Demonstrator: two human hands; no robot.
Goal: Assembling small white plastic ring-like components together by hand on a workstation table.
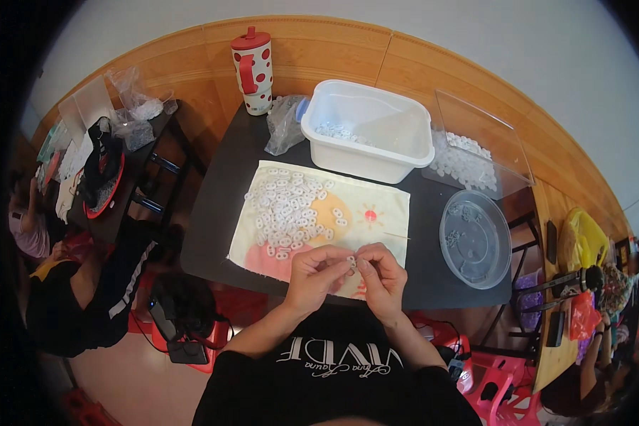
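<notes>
At the near edge of a cream printed cloth (pixel 383 202), my left hand (pixel 314 275) and my right hand (pixel 382 282) meet with fingertips pinched. Between them is a small white plastic piece (pixel 352 262) that looks two-holed, partly covered by my fingers. A heap of similar white two-holed pieces (pixel 287 209) is spread over the cloth's left half, beyond my left hand. Toward the cloth's right edge lies a thin stick (pixel 396 235).
Behind the cloth stands a white tub (pixel 376 160) with small white pieces inside. A spotted tumbler (pixel 254 71) and a clear bag (pixel 286 124) are at the far left. On the right are a clear box (pixel 479 128) by white pieces and a round clear tray (pixel 476 241) holding small grey bits. Other people sit at both sides.
</notes>
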